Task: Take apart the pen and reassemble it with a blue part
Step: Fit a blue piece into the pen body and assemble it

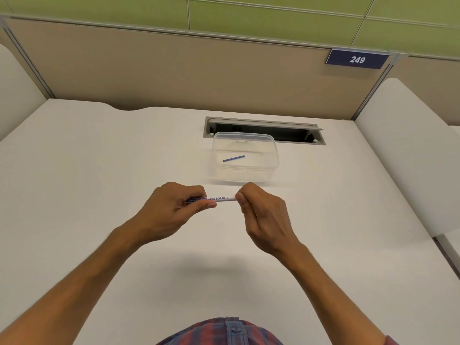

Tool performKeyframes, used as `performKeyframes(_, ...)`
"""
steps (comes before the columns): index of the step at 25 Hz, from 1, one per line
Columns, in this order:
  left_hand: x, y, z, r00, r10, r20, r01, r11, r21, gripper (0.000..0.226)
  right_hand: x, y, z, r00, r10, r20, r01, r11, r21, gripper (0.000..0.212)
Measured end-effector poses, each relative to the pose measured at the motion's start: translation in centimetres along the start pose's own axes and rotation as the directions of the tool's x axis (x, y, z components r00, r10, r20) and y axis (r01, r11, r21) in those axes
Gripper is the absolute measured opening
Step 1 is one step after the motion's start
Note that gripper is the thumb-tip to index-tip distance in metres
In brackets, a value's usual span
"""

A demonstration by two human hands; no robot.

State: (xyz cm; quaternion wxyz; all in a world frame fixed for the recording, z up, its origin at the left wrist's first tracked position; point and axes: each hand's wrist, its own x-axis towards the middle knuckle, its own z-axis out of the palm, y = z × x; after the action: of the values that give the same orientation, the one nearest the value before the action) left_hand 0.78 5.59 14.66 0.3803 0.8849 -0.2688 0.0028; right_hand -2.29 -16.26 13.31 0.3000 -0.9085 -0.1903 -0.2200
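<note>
- Two bare hands raised above the white desk (99, 170), joined by a white pen (219, 199) lying level between them.
- Left hand (171, 207) closed around one end of the pen, thumb along the barrel, fingers curled over the top.
- Right hand (261, 210) pinched shut on the other end, that tip hidden behind the fingertips.
- Blue lettering readable on the bare middle stretch of the barrel, "WHITE BOARD" among it.
- Clear plastic box (270, 168) set on the desk just beyond the hands, lid off.
- Thin blue rod (233, 158) lying slanted on the floor of the box, well apart from the pen.
- Open cable slot (263, 131) sunk in the desk right behind the box.
- Number plate (357, 60) marked 249 fixed high on the partition.
</note>
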Motion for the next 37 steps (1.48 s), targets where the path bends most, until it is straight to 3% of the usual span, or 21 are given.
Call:
performKeyframes(3, -0.1, 0.2, 0.0, 0.983, 0.145, -0.109, -0.102, 0.94, 0.325, 0.041, 0.4, -0.5, 0.2, 0.965, 0.216, 0.147, -0.246, 0.94, 0.235, 0.039)
performKeyframes(5, 0.0, 0.1, 0.1, 0.951, 0.294, -0.094, -0.193, 0.803, 0.564, 0.039, 0.9, -0.5, -0.2, 0.877, 0.35, 0.328, -0.464, 0.793, 0.395, 0.04)
performKeyframes(7, 0.1, -0.2, 0.4, 0.929, 0.367, -0.053, -0.249, 0.722, 0.646, 0.036, 1.1, -0.5, -0.5, 0.801, 0.404, 0.441, -0.592, 0.646, 0.482, 0.043)
performKeyframes(9, 0.2, -0.3, 0.5, 0.943, 0.328, -0.046, -0.239, 0.771, 0.59, 0.039, 0.8, -0.4, -0.5, 0.806, 0.418, 0.418, -0.586, 0.663, 0.466, 0.044)
performKeyframes(14, 0.3, -0.1, 0.4, 0.998, 0.062, -0.017, -0.055, 0.958, 0.282, 0.047, -0.1, -0.5, -0.3, 0.956, 0.249, 0.157, -0.27, 0.953, 0.138, 0.042)
performKeyframes(18, 0.3, 0.0, 0.0, 0.998, -0.003, 0.055, 0.002, 1.0, 0.003, 0.046, -0.1, -0.3, -0.9, 0.999, 0.013, 0.041, -0.012, 1.0, -0.026, 0.027)
performKeyframes(21, 0.2, 0.3, -0.1, 0.998, 0.018, 0.066, -0.012, 0.996, -0.089, 0.043, -0.2, 0.0, -1.0, 0.999, -0.04, 0.023, 0.04, 0.999, -0.029, 0.024)
performKeyframes(26, 0.3, 0.6, 0.0, 0.997, 0.076, 0.016, -0.076, 0.997, 0.014, 0.04, -0.3, 0.1, -0.5, 0.997, 0.064, 0.033, -0.066, 0.996, 0.066, 0.029)
performKeyframes(29, 0.3, 0.7, -0.1, 0.988, 0.152, -0.03, -0.14, 0.96, 0.244, 0.042, -0.4, 0.0, -0.1, 0.972, 0.201, 0.123, -0.223, 0.952, 0.212, 0.035)
performKeyframes(32, 0.5, 1.0, -0.2, 0.96, 0.279, -0.027, -0.224, 0.819, 0.528, 0.041, 0.0, -0.2, 0.0, 0.882, 0.364, 0.299, -0.468, 0.751, 0.466, 0.043)
performKeyframes(34, 0.6, 1.0, -0.2, 0.954, 0.3, 0.005, -0.248, 0.778, 0.577, 0.04, 0.2, -0.3, 0.1, 0.82, 0.413, 0.396, -0.572, 0.619, 0.539, 0.049)
performKeyframes(35, 0.6, 1.0, -0.2, 0.961, 0.275, 0.011, -0.234, 0.795, 0.56, 0.041, 0.3, -0.3, 0.1, 0.809, 0.422, 0.409, -0.587, 0.604, 0.539, 0.049)
performKeyframes(37, 0.4, 0.7, -0.2, 0.982, 0.187, -0.002, -0.165, 0.867, 0.47, 0.043, 0.1, -0.5, 0.0, 0.853, 0.407, 0.326, -0.517, 0.742, 0.426, 0.044)
